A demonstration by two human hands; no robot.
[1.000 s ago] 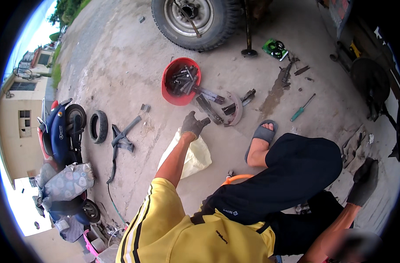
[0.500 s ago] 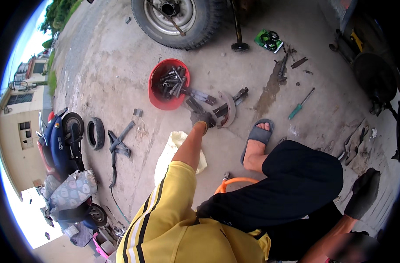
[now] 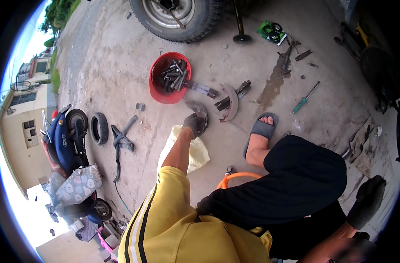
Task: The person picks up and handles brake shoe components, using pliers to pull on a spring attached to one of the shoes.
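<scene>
Brake shoe is jutting beyond the left hand clamping it, looking heavy, best gripped mid-arc; right hand: can't tell.

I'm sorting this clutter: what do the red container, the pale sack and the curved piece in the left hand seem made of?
Red container: probably plastic, evenly coloured with a smooth wall.
Pale sack: perhaps thin woven plastic or cloth, softly creased.
Curved piece in the left hand: likely metal, dull grey and rigid-looking, though blur leaves it open.
</scene>
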